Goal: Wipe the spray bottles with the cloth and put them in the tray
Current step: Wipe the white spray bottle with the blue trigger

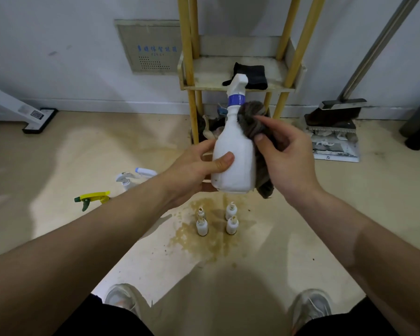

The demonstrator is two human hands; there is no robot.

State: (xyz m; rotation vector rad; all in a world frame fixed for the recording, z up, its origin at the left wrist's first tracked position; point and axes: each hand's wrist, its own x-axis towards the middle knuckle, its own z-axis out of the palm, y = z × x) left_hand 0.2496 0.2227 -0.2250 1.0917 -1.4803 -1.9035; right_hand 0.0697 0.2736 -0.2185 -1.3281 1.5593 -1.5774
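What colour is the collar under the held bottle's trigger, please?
The collar is blue, seen in the head view.

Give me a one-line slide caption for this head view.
The left hand holds a white spray bottle while the right hand presses a grey cloth against its side.

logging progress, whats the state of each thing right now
white plastic spray bottle with blue collar: upright, gripped by left hand
grey cloth: held against that bottle by right hand
yellow-and-green spray head: on floor, body hidden by arm
four small white bottles: standing on stained floor
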